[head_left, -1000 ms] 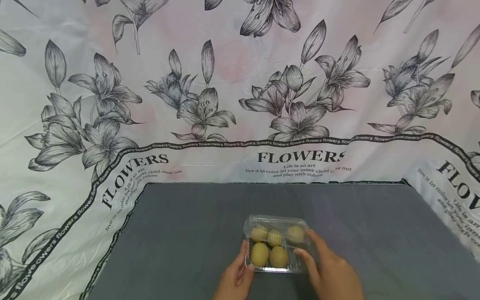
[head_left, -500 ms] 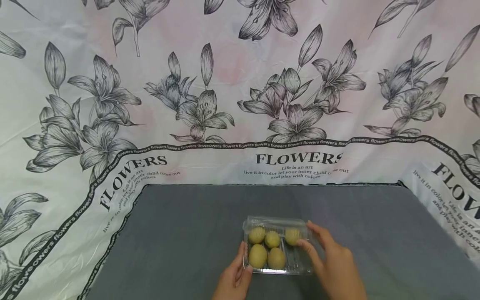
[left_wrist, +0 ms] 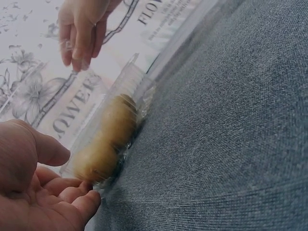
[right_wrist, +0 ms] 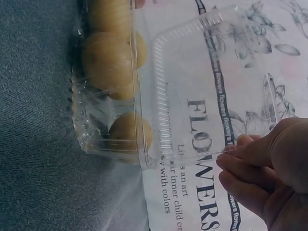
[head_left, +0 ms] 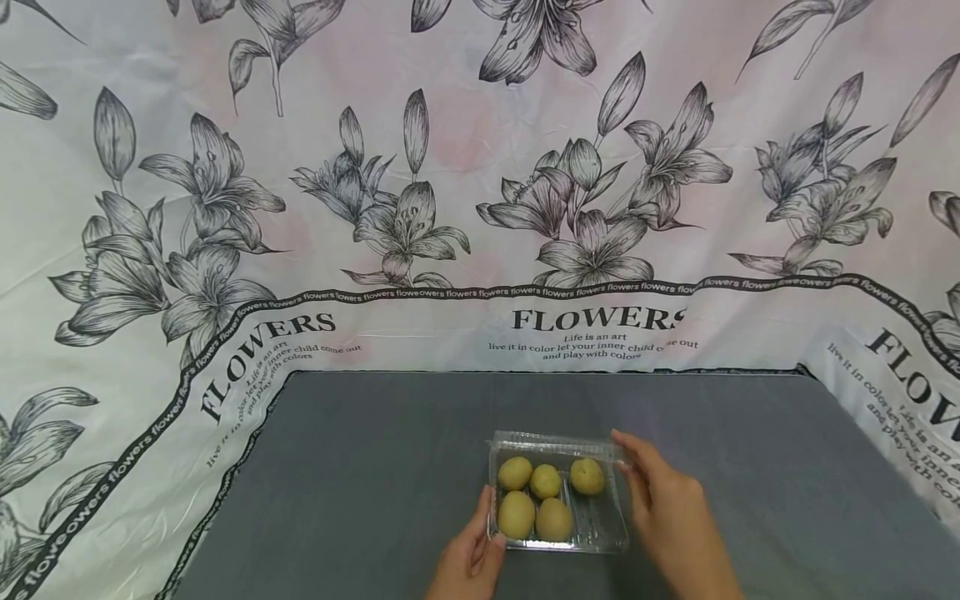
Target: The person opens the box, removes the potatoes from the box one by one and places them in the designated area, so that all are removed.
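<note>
A clear plastic clamshell container [head_left: 602, 527] sits on the dark surface in the head view. Several round, yellow-brown, potato-like items [head_left: 517, 516] lie in its compartments; the front right one holds none. My left hand [head_left: 468, 554] holds the container's left end, thumb at the front corner and fingers along the side. At the back right, my right hand [head_left: 671, 512] pinches the edge of the transparent lid [right_wrist: 162, 91]. The lid stands raised from the base in the right wrist view, with fingertips [right_wrist: 230, 156] and thumb together on its rim.
A grey cloth-covered table [head_left: 360, 475] extends around the container. Behind it and along the sides hangs a white fabric [head_left: 420, 329] printed with lilies and lettering.
My right hand has moved from the container's right front part to the lid's edge and lifted it off the round items. The left hand keeps its hold on the left end.
</note>
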